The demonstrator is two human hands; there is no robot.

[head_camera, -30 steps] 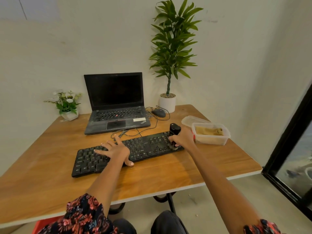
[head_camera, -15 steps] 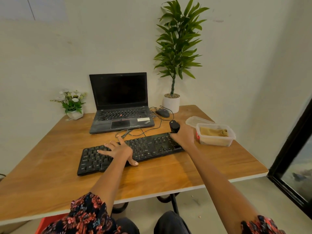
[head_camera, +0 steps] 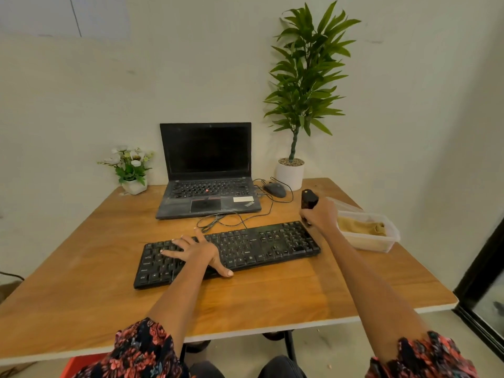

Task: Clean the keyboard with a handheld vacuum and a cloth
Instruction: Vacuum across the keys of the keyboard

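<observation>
Black keyboard flat on wooden table, in front of laptop.
Left hand rests on its keys, fingers spread. Right hand grips black vacuum just above keyboard's far right corner. Cloth sits in plastic tub beside it.

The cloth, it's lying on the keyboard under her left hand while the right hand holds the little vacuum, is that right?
Not quite. The head view shows the cloth lying in the clear plastic container at the right of the table, not on the keyboard. The left hand rests flat on the bare keys, and the right hand does hold the little vacuum.
</observation>
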